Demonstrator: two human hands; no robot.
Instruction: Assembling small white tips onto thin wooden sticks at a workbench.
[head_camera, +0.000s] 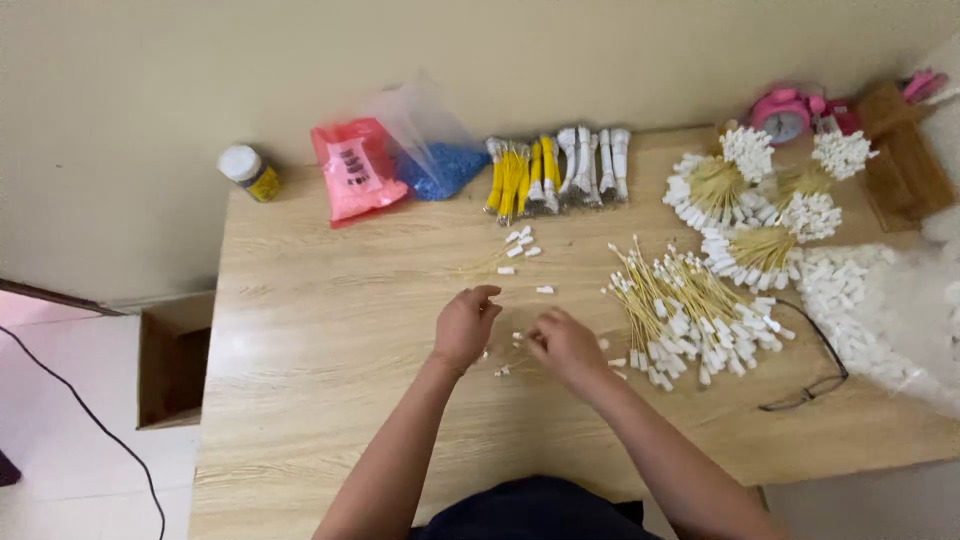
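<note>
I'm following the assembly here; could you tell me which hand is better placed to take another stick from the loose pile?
Probably the right hand: the loose pile of white-tipped sticks lies just beside it on the table, while the left hand sits farther away, across from it.

Home piecework spot — wooden table (320, 330) by bare wall, pink alarm clock (783, 113), bundled tagged sticks (745, 190)

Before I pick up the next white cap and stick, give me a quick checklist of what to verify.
1. Left hand free to pick: cannot tell, fingers curled.
2. Right hand grip on a small piece: cannot tell, too small.
3. Loose white caps in reach: ok.
4. Loose pile of capped sticks beside right hand: ok.
5. Tied bundles kept apart from the loose pile: ok.
6. Eyeglasses off the work spot: ok.
</note>
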